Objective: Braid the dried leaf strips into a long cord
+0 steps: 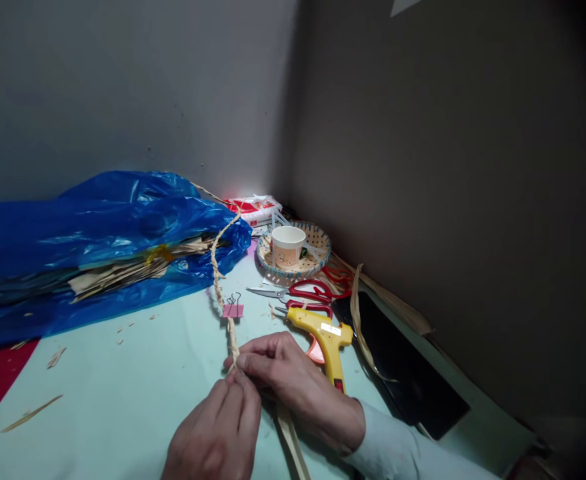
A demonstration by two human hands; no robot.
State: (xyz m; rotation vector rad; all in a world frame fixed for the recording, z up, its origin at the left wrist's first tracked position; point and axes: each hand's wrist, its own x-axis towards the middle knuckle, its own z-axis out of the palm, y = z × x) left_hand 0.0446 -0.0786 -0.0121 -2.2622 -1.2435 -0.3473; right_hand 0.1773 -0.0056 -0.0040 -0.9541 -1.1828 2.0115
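Observation:
A long pale braid (216, 257) of dried plant fibre runs from the blue bag down toward me, with a pink binder clip (233, 311) clamped on it. At its near end, my right hand (285, 373) pinches the braid between thumb and fingers. My left hand (217, 427) is closed just below, its fingertips pressed together on the strands. A loose flat strip (293, 443) of the same fibre hangs out under my right hand toward the near edge. The exact crossing of strands is hidden by my fingers.
Right of the braid lie a yellow glue gun (325, 333) and red-handled scissors (307, 292). Behind them a woven basket (317, 240) holds a paper cup (288, 247). A black tablet-like slab (407, 360) lies along the right wall. The blue plastic bag (123, 213) with fibre bundles fills the left.

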